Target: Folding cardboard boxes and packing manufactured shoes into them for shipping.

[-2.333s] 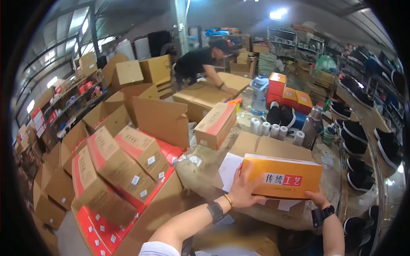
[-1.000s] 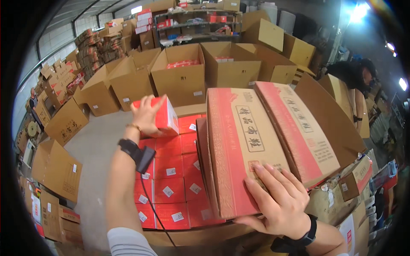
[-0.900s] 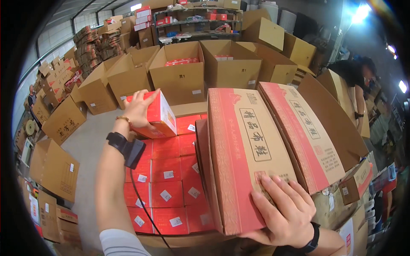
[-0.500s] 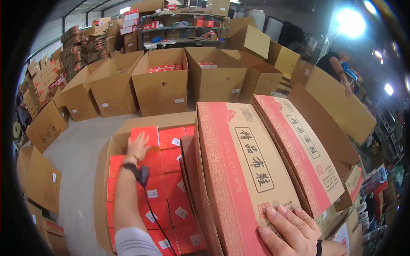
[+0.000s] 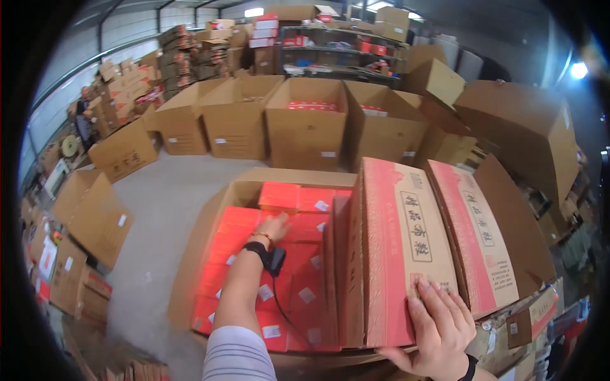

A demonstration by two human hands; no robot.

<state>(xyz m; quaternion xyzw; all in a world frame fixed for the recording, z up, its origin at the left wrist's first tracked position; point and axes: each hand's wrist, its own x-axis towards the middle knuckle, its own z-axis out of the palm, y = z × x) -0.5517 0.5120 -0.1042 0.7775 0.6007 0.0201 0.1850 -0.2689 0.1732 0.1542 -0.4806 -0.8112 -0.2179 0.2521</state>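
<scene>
Rows of red shoebox-like boxes [image 5: 308, 263], several with white labels, fill a large open brown carton [image 5: 210, 219] in front of me. My left hand [image 5: 272, 227] lies over these boxes with its fingers open, just on the near side of a raised red box [image 5: 279, 196] in the far row. My right hand [image 5: 441, 327] rests flat, fingers spread, on the near end of a red-and-tan printed carton [image 5: 413, 235]. That carton leans over the right part of the open one. Another printed carton [image 5: 476, 232] stands just right of it.
A row of tall open cartons [image 5: 305, 130] curves across the far side, some with red-and-white boxes inside. More open cartons [image 5: 92, 213] stand on the left. Shelving [image 5: 343, 57] rises behind. A large open carton [image 5: 521, 136] stands at the far right. Grey floor [image 5: 152, 209] shows at left.
The view has turned left, so everything sits further right. My left hand has drawn back from the far-row red box toward me. My right hand stays on the printed carton.
</scene>
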